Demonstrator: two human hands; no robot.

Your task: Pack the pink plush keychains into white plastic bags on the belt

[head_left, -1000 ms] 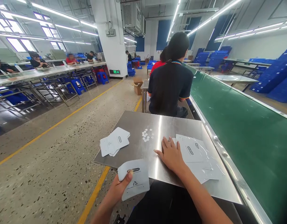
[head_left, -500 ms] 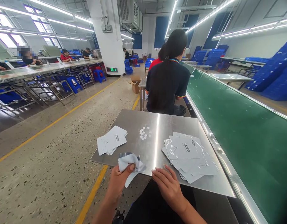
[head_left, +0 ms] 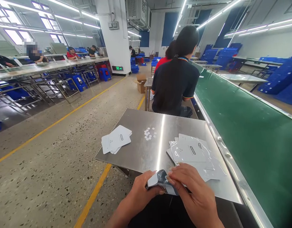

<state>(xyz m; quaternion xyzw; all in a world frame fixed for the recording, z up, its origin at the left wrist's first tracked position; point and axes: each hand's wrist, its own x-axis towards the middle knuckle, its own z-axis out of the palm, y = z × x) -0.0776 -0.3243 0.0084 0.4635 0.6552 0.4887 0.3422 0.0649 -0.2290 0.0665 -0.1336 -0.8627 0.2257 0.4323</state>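
Both hands meet at the near edge of a steel table (head_left: 141,152). My left hand (head_left: 142,190) and my right hand (head_left: 191,190) are closed on one small white pouch (head_left: 160,180), which is bent so its silvery inside shows. A loose heap of white pouches (head_left: 193,155) lies on the table just beyond my right hand. A smaller stack of flat white pouches (head_left: 116,142) sits at the table's left side. Several small white round stickers (head_left: 149,133) lie near the table's middle.
A green conveyor belt (head_left: 243,126) runs along the right side. A person in a dark shirt (head_left: 174,82) sits with their back to me just beyond the table. Bare floor with a yellow line (head_left: 55,126) lies left, with other workers at benches farther off.
My right hand left the pouch heap and came back to the table's near edge. The pouch in my left hand was bent open and both hands now grip it.
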